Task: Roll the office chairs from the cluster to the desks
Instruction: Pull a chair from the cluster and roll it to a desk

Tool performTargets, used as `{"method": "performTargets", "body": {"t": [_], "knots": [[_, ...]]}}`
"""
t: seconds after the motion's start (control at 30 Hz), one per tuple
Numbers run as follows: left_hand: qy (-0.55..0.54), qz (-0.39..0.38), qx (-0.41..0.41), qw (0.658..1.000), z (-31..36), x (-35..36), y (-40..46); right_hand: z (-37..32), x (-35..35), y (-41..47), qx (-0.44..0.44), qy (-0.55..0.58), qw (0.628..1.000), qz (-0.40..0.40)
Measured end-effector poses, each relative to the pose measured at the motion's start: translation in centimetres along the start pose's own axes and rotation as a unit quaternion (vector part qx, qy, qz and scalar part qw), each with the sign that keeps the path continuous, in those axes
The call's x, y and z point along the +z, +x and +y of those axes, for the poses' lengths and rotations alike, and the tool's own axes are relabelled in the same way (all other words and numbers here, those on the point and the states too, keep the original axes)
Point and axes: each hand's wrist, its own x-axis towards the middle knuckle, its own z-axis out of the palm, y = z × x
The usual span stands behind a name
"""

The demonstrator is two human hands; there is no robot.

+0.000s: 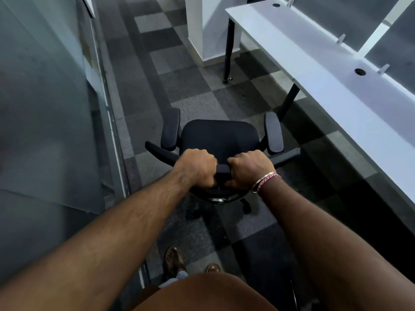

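A black office chair (219, 136) with two padded armrests stands on the checkered carpet in front of me, its seat facing away. My left hand (197, 168) and my right hand (250, 170) both grip the top edge of its backrest, side by side. The backrest itself is mostly hidden below my hands. One caster (247, 208) shows under the seat. A long white desk (314, 70) runs along the right side, just right of the chair.
A glass partition wall (51, 97) lines the left of the aisle. A white pillar (202, 28) stands ahead beyond the desk's black legs (228, 55). White divider panels (377, 25) rise from the desk's far edge. My sandalled feet (174, 259) are on the carpet below.
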Motion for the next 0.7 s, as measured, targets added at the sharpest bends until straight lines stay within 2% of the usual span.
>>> {"method": "performTargets", "body": {"t": [0.47, 0.7], "knots": [[0.000, 0.043, -0.042, 0.998, -3.7, -1.4, 5.5, 4.4, -0.6, 7.7, -0.020, -0.010, 1.000, -0.012], [-0.009, 0.048, -0.073, 0.996, -10.0, -2.6, 11.5, 7.6, -1.3, 16.9, -0.043, -0.018, 0.999, -0.009]]}}
